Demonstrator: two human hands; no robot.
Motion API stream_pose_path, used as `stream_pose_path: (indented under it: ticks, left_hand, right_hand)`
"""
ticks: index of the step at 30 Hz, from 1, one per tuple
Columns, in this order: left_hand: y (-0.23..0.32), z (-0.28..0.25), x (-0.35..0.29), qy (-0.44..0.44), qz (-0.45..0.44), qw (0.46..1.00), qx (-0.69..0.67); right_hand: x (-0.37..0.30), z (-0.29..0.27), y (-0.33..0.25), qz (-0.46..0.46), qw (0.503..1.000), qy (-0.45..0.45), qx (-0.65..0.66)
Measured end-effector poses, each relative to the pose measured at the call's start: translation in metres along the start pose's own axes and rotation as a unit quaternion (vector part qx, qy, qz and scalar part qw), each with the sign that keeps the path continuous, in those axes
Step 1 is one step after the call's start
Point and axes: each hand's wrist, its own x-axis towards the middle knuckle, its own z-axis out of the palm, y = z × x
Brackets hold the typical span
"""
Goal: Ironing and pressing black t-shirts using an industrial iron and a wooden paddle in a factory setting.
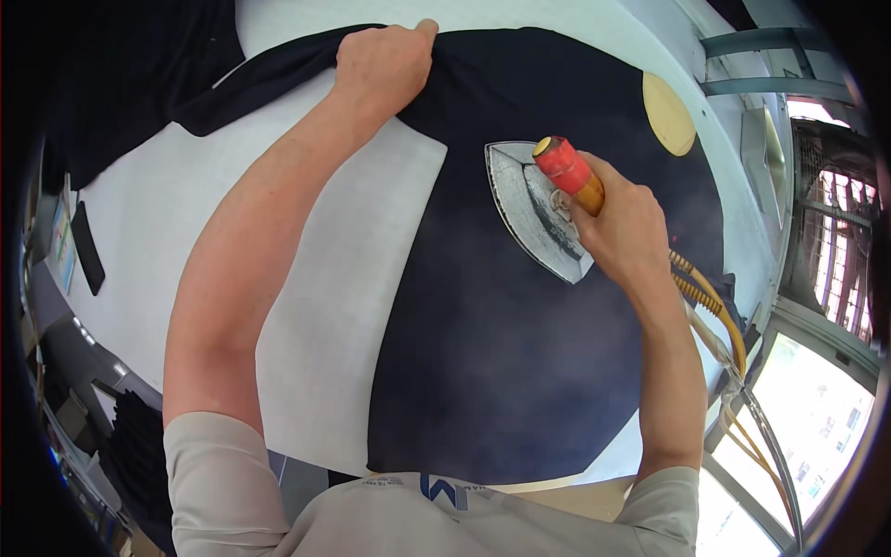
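A dark navy garment [520, 316] lies spread flat on a white padded ironing table [316, 278]. My right hand [626, 227] grips the red and yellow handle of a grey steam iron [531, 206], whose pointed sole rests on the cloth and points away from me. My left hand [385, 60] presses down on the garment's far edge, fingers bunched on the fabric, near a sleeve [251, 79] that trails off to the left. Faint steam hangs over the cloth near me.
A round tan pad [668, 113] lies at the table's far right. Yellow hoses [719, 311] run from the iron past my right arm. More dark cloth [130, 65] is piled far left, a black flat object [88, 246] lies at the left edge, and windows [817, 427] are at right.
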Motion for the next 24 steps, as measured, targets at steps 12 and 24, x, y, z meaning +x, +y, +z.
stream_pose_path:
  ticks: [12, 24]
  left_hand:
    - [-0.014, 0.012, -0.065, 0.124, 0.168, 0.953, -0.221]
    - [-0.007, 0.015, -0.087, 0.135, -0.024, 0.951, -0.276]
  right_hand:
    - [0.047, 0.0, -0.012, -0.07, 0.996, 0.047, -0.025]
    - [-0.178, 0.02, 0.014, -0.117, 0.986, -0.117, 0.003]
